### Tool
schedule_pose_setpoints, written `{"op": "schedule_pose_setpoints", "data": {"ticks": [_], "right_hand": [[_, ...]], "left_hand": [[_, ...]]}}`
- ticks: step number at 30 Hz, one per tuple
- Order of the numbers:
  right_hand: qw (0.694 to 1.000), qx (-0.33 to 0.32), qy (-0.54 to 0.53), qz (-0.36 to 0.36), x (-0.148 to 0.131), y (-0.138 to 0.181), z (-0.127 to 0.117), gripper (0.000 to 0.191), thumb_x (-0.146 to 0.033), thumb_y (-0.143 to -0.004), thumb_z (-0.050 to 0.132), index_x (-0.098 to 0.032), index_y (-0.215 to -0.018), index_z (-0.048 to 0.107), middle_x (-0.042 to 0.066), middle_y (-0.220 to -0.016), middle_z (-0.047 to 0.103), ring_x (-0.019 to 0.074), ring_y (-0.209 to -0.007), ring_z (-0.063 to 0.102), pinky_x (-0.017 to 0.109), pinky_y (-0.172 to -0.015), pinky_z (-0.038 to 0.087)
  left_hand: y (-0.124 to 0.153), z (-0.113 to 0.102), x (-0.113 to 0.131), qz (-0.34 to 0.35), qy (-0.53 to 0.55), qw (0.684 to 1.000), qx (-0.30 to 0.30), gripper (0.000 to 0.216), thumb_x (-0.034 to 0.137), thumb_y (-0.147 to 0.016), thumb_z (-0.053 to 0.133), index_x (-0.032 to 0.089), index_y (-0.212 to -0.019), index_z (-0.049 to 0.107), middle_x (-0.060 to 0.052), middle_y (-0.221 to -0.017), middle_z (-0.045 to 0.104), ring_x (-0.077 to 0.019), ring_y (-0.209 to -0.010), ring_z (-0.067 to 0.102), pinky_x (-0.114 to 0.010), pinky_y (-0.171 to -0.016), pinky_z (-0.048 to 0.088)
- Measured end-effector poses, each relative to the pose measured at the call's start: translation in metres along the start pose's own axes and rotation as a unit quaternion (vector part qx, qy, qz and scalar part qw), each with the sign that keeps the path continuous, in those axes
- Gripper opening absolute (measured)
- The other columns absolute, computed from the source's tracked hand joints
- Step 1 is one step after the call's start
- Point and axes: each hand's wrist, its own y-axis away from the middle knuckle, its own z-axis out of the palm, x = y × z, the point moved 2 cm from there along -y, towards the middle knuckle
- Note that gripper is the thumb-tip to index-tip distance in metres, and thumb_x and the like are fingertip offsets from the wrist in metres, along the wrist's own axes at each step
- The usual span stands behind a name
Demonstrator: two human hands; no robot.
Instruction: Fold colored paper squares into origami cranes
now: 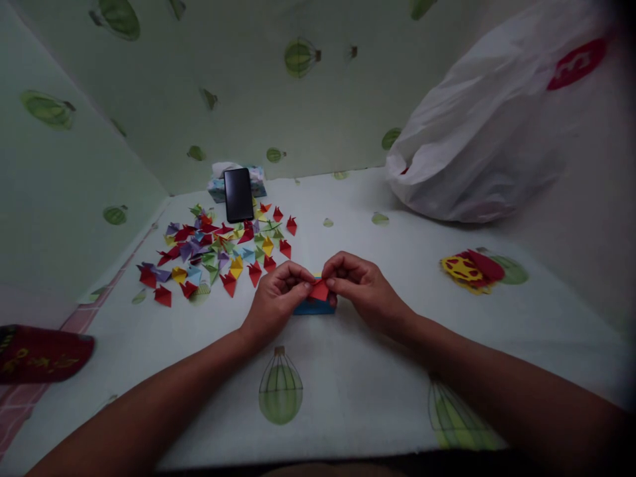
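Pinching a small red folded paper piece [320, 289] between thumbs and forefingers, our left hand [276, 296] and right hand [361, 286] meet at the middle of the counter [348, 371], which wears a pale cloth printed with green balloons. Both hands are closed on the paper, which sits just above a low stack of blue paper sheets [314, 307]. To the left lies a scattered heap of many-coloured folded paper triangles [218, 252]. Behind it, a black smartphone [238, 194] leans on a tissue pack [218, 180]. A large white plastic bag [487, 126] rests at far right, with red and yellow paper cutouts [471, 269] near it.
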Motion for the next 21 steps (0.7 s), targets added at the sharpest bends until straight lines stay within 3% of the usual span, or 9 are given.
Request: {"op": "schedule_pose_setpoints", "data": {"ticks": [16, 21], "right_hand": [[0.999, -0.021, -0.029, 0.019, 0.0016, -0.0002, 0.0012, 0.01, -0.018, -0.08, 0.065, -0.018, -0.086, 0.057, -0.004, -0.063, 0.062, 0.0101, -0.055, 0.058, 0.025, -0.058, 0.044], [0.999, -0.01, 0.042, -0.014, -0.0039, 0.0013, 0.0032, 0.011, -0.017, -0.078, 0.065, -0.02, -0.084, 0.055, -0.004, -0.064, 0.06, 0.011, -0.057, 0.058, 0.026, -0.057, 0.044]], "left_hand": [[0.0028, 0.0, 0.008, 0.049, -0.098, 0.994, 0.011, 0.003, 0.02, -0.075, 0.063, 0.018, -0.074, 0.064, 0.001, -0.066, 0.059, -0.0119, -0.06, 0.05, -0.024, -0.057, 0.039], [0.0035, -0.0001, 0.0099, 0.066, -0.116, 0.991, 0.008, 0.005, 0.022, -0.078, 0.061, 0.018, -0.077, 0.064, 0.0, -0.07, 0.061, -0.0129, -0.063, 0.052, -0.024, -0.058, 0.04]]}}
